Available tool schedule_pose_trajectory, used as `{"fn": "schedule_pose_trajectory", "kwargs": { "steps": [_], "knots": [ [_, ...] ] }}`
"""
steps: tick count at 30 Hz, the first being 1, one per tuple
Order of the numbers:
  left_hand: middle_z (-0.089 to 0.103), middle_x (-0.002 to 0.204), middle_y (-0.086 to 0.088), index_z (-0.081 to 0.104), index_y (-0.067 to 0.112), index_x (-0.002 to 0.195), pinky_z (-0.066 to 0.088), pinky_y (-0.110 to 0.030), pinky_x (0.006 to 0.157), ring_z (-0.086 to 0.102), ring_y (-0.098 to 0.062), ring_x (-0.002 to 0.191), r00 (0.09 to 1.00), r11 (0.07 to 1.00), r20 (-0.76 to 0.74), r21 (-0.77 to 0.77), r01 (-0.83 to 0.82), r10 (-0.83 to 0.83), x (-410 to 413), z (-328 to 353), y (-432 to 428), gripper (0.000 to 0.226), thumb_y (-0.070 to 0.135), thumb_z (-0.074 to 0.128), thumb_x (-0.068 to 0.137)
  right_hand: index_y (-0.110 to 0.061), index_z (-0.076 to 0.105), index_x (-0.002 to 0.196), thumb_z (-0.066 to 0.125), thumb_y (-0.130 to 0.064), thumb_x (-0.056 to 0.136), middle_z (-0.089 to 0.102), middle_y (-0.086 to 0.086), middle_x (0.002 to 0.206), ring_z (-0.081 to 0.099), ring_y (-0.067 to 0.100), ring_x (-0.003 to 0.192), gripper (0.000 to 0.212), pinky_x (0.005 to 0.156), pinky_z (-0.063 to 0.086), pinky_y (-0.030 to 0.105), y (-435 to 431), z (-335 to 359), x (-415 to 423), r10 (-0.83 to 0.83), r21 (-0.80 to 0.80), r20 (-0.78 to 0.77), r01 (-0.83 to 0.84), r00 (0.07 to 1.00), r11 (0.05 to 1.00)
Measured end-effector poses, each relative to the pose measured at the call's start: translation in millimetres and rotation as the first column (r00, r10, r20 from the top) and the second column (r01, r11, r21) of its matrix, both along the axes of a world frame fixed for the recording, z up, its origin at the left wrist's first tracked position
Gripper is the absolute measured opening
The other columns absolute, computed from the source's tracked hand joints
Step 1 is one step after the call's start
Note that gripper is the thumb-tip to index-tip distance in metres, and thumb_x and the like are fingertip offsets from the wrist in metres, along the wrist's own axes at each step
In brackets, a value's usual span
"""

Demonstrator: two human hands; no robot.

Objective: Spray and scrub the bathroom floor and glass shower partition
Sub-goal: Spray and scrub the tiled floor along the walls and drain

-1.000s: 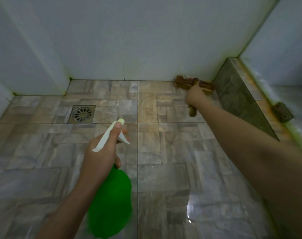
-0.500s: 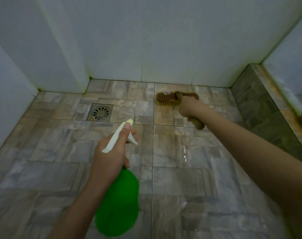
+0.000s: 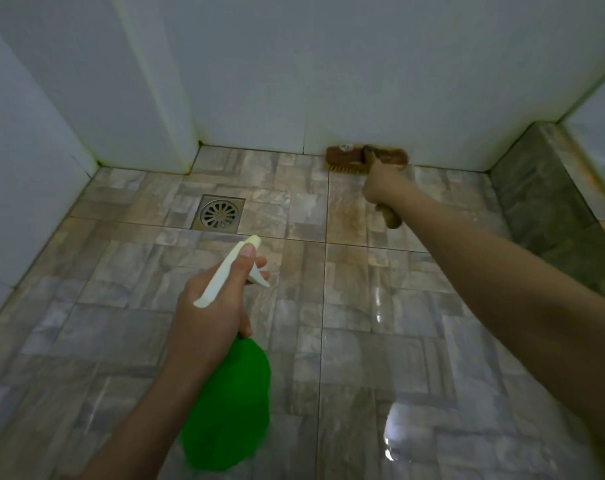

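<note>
Head: brush (image 3: 346,156) now @ wall (image 3: 328,81)

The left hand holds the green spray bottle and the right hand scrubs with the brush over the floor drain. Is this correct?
Only the place is wrong. The head view shows the brush at the foot of the back wall, right of the floor drain and apart from it.

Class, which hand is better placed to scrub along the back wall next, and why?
Right: the right hand grips the brown handled scrub brush against that wall; the left hand holds the green spray bottle.
</note>
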State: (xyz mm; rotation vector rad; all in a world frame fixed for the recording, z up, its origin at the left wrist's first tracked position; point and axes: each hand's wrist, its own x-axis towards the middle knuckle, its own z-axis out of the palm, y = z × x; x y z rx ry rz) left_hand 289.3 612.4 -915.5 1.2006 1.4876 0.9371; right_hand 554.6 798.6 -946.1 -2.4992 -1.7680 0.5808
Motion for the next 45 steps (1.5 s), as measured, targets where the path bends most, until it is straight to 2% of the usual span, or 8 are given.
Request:
{"fn": "schedule_pose_trajectory", "kwargs": {
  "steps": [5,11,14,19,23,32,38,45],
  "knots": [
    [0.077,0.095,-0.014,0.071,0.065,0.081,0.052,-0.047,0.058,0.068,-0.04,0.067,1.0,1.0,0.027,0.005,-0.008,0.008,-7,-5,2,0.032,0.083,0.045,0.076,-0.028,0.005,0.153,0.041,-0.004,0.094,0.049,0.008,0.079,0.062,0.025,0.066,0.074,0.059,0.058,0.041,-87,-12,-15,0.053,-0.074,-0.052,-0.057,0.997,0.996],
    [0.077,0.094,-0.013,0.073,0.06,0.083,0.055,-0.049,0.058,0.07,-0.038,0.071,1.0,0.999,-0.001,0.036,0.005,-0.005,-5,-7,0,0.038,0.082,0.043,0.077,-0.01,0.03,0.147,0.043,-0.005,0.096,0.048,0.007,0.071,0.057,0.021,0.054,0.053,0.039,0.044,0.03,-22,-3,6,-0.004,-0.051,-0.039,0.002,0.999,0.999],
    [0.078,0.093,0.008,0.076,0.048,0.079,0.055,-0.045,0.058,0.071,-0.032,0.067,1.0,0.999,0.015,0.031,-0.015,0.014,-7,-4,-1,0.047,0.081,0.042,0.079,-0.028,0.011,0.152,0.041,-0.005,0.095,0.055,0.009,0.079,0.062,0.023,0.058,0.069,0.045,0.053,0.036,-80,-5,-9,0.012,-0.033,-0.054,-0.014,0.998,0.999],
    [0.078,0.086,0.0,0.071,0.062,0.074,0.053,-0.041,0.056,0.061,-0.026,0.046,0.999,0.998,0.024,0.05,-0.027,0.026,-4,0,-7,0.029,0.071,0.045,0.084,-0.051,-0.007,0.147,0.038,-0.006,0.095,0.058,0.012,0.084,0.062,0.024,0.056,0.081,0.041,0.051,0.03,-126,-7,-17,0.078,-0.099,-0.1,-0.087,0.992,0.991],
    [0.078,0.09,-0.013,0.071,0.063,0.079,0.056,-0.05,0.056,0.073,-0.037,0.077,0.999,0.999,0.027,0.039,-0.024,0.023,-7,-2,-15,0.031,0.081,0.045,0.077,-0.042,-0.001,0.151,0.038,-0.008,0.096,0.059,0.017,0.104,0.059,0.024,0.061,0.075,0.041,0.047,0.031,-52,1,10,0.061,-0.047,-0.069,-0.065,0.996,0.997],
    [0.077,0.093,-0.02,0.075,0.047,0.081,0.056,-0.043,0.062,0.059,-0.023,0.042,1.0,0.998,-0.004,-0.057,0.012,-0.012,-5,0,-35,0.053,0.085,0.041,0.07,-0.045,0.007,0.149,0.032,-0.024,0.102,0.062,0.014,0.081,0.06,0.023,0.053,0.057,0.039,0.048,0.029,-148,-4,14,0.215,-0.055,0.007,-0.215,0.976,0.975],
    [0.079,0.094,0.004,0.078,0.037,0.086,0.057,-0.054,0.062,0.068,-0.037,0.06,1.0,0.999,0.01,-0.043,0.012,-0.012,-5,6,-48,0.05,0.076,0.046,0.083,-0.045,0.025,0.147,0.056,-0.032,0.093,0.053,0.007,0.136,0.06,0.027,0.109,0.063,0.091,0.051,0.038,-130,20,155,0.311,-0.325,0.05,-0.279,0.949,0.904],
    [0.078,0.097,0.013,0.072,0.062,0.08,0.055,-0.047,0.059,0.071,-0.045,0.086,1.0,1.0,-0.01,-0.014,0.015,-0.015,-9,6,-50,0.025,0.071,0.049,0.086,-0.054,0.032,0.14,0.055,-0.022,0.094,0.061,0.003,0.119,0.062,0.024,0.094,0.061,0.086,0.053,0.041,-162,26,110,0.368,-0.355,-0.064,-0.366,0.928,0.86]
  ]
}}
